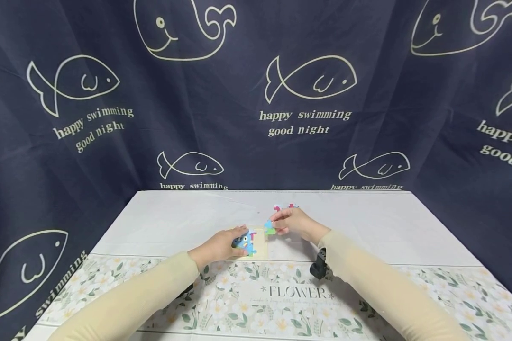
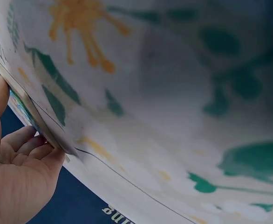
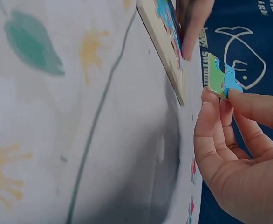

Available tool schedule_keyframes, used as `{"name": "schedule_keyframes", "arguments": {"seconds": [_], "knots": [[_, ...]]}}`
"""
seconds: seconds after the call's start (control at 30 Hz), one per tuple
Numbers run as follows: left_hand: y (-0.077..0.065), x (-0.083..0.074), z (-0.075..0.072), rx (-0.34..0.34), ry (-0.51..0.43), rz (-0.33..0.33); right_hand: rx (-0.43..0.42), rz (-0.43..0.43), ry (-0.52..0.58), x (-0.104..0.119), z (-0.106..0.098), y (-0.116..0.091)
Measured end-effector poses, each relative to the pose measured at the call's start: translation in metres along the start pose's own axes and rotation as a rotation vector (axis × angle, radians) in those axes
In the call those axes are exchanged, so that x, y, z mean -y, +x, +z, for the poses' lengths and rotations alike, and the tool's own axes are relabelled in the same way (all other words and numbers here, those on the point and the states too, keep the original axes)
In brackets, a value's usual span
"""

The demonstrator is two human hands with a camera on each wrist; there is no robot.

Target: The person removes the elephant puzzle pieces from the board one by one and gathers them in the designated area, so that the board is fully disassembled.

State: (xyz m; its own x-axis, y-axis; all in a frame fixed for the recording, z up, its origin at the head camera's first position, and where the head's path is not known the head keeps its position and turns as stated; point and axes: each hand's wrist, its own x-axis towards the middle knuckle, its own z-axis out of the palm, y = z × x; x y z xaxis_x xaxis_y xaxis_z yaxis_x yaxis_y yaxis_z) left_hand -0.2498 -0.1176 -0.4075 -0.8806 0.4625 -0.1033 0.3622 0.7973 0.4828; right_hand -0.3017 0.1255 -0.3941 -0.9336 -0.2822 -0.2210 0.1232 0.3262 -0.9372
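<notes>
A shallow wooden puzzle tray lies on the table, its left part filled with joined pieces showing a blue cartoon figure. Bare wood shows along its right side. My left hand holds the tray from the left, thumb at the near side and fingers toward the far side; the palm hides part of the picture. Just beyond the tray's right edge, my right hand pinches a blue and green jigsaw piece between thumb and fingers, raised off the table in the right wrist view.
Loose pieces with pink and blue parts lie behind the right hand. A floral cloth band printed "FLOWER" runs along the table's front. Behind the white table hangs a dark blue curtain with fish drawings.
</notes>
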Motion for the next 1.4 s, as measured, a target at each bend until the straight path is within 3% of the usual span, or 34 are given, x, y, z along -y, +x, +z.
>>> {"name": "schedule_keyframes", "arguments": {"seconds": [0.3, 1.03, 1.4], "knots": [[0.006, 0.007, -0.001, 0.019, -0.011, -0.031, -0.043, 0.001, 0.101, -0.001, -0.016, 0.007], [0.006, 0.006, -0.008, 0.057, -0.064, -0.051, -0.095, -0.048, 0.114, -0.001, -0.056, 0.006], [0.008, 0.008, -0.005, 0.060, -0.029, -0.053, -0.153, -0.043, 0.074, -0.008, -0.073, 0.011]]}}
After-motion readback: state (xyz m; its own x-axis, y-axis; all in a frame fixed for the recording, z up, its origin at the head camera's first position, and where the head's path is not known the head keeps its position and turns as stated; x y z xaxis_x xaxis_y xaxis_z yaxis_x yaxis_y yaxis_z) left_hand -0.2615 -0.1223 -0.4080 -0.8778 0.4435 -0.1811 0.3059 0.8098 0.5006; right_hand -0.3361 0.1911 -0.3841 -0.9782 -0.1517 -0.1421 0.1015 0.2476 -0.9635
